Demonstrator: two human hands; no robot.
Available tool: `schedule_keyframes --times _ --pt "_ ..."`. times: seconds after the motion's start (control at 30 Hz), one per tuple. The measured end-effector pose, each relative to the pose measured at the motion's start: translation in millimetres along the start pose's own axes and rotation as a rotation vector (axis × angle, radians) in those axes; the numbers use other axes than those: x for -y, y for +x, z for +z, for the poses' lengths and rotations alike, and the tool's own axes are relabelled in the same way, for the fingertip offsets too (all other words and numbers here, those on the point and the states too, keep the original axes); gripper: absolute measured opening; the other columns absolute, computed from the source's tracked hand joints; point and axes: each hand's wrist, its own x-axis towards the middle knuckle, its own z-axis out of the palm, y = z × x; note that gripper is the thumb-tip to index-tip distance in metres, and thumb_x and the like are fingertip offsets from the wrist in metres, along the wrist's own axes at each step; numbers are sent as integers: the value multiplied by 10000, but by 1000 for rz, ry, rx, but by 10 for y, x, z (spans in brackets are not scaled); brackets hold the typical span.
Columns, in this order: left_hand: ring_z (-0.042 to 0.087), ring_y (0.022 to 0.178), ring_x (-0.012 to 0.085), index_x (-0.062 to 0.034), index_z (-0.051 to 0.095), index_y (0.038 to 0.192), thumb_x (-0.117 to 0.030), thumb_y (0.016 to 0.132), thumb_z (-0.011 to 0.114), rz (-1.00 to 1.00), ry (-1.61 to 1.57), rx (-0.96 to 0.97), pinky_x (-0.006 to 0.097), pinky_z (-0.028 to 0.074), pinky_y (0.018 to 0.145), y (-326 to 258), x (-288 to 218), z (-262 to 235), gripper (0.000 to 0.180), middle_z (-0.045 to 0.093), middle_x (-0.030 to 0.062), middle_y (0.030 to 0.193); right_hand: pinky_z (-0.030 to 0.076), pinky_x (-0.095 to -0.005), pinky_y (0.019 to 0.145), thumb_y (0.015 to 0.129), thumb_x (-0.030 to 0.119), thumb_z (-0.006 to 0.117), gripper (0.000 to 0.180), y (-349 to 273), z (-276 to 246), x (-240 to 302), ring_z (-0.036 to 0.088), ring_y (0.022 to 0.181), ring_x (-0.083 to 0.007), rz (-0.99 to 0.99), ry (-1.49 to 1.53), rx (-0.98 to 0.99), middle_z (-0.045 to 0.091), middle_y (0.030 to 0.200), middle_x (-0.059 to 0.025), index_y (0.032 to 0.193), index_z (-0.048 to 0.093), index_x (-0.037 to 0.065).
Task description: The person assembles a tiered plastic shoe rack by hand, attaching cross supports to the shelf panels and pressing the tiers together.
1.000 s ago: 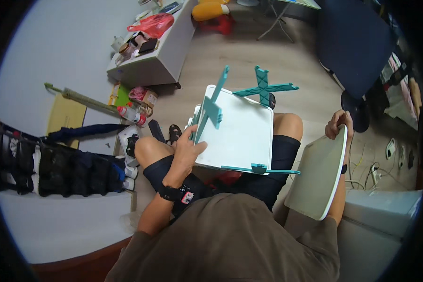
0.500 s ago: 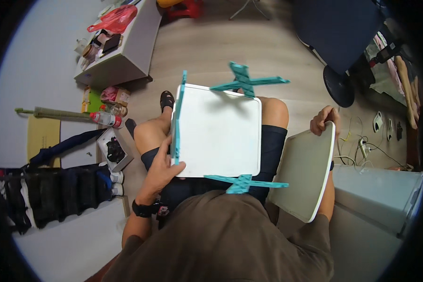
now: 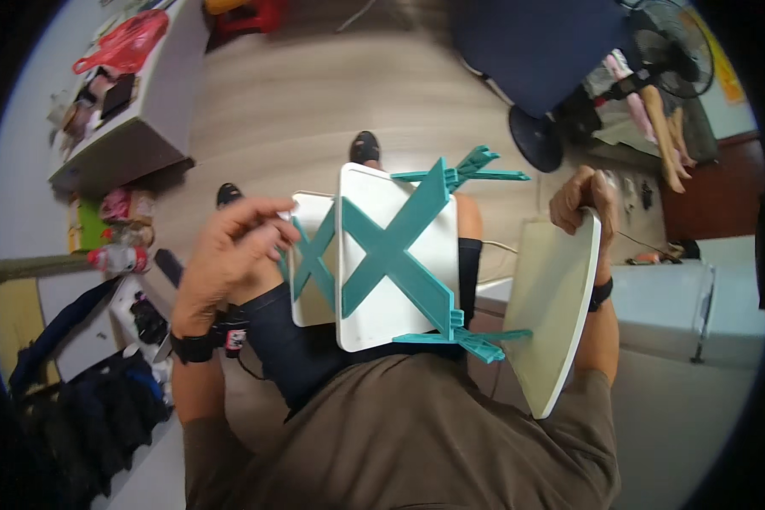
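Observation:
On my lap rests a folding-rack-like piece with white panels and teal crossed bars. Its nearer white panel (image 3: 361, 327) stands tilted, with a large teal X-shaped brace (image 3: 391, 251) across it. A second white panel (image 3: 310, 310) shows partly behind, to the left. Smaller teal crosspieces stick out at the far and near right ends. My left hand (image 3: 229, 259) is beside that left panel, fingers apart and slightly blurred; it appears to hold nothing. My right hand (image 3: 586, 200) grips the top edge of a separate loose white panel (image 3: 548, 306), held tilted at my right.
A white cabinet (image 3: 153, 93) with a red plastic bag (image 3: 127, 38) stands at the far left. Bottles and boxes are on the floor below it. A dark blue draped thing (image 3: 544, 51) and a fan (image 3: 671, 51) are at the far right, and a white appliance (image 3: 654, 297) at the near right.
The rack piece has turned on my lap, so its teal X now faces up. My left hand has left its edge and opened. The right hand keeps the loose panel. My view has shifted right.

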Motion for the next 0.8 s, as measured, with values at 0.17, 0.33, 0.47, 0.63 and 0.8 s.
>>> schedule_keyframes --times 0.17,0.33,0.47,0.63,0.8 --pt "606 745 115 36 625 1097 -109 913 556 281 -161 57 242 505 709 187 -554 329 245 666 86 861 226 -227 391 998 425 394 476 150 196 341 300 419 -60 -41 138 154 336 509 27 737 472 35" --pt "636 716 128 39 647 999 -182 913 571 453 -69 360 237 518 640 453 -836 898 249 664 93 790 206 -227 401 988 462 404 501 322 414 668 281 434 -54 -19 -85 183 335 524 34 703 467 54" --pt "638 667 141 58 645 974 -262 914 584 379 -123 448 232 521 594 753 -1075 1202 331 657 111 763 211 -224 411 986 406 398 447 444 387 753 299 451 -61 30 -61 237 378 548 24 724 488 56" --pt "652 583 199 126 619 881 -383 870 623 138 -204 632 260 534 480 930 -1069 1527 509 643 184 722 391 -261 535 939 310 442 324 698 519 722 477 593 -114 -322 -673 364 491 660 -20 787 522 36" --pt "673 572 244 135 602 825 -261 854 585 110 -224 616 268 562 461 1038 -949 1600 397 651 212 716 445 -311 635 977 304 387 347 780 556 551 535 685 -175 -464 -727 408 566 743 -67 854 536 16"
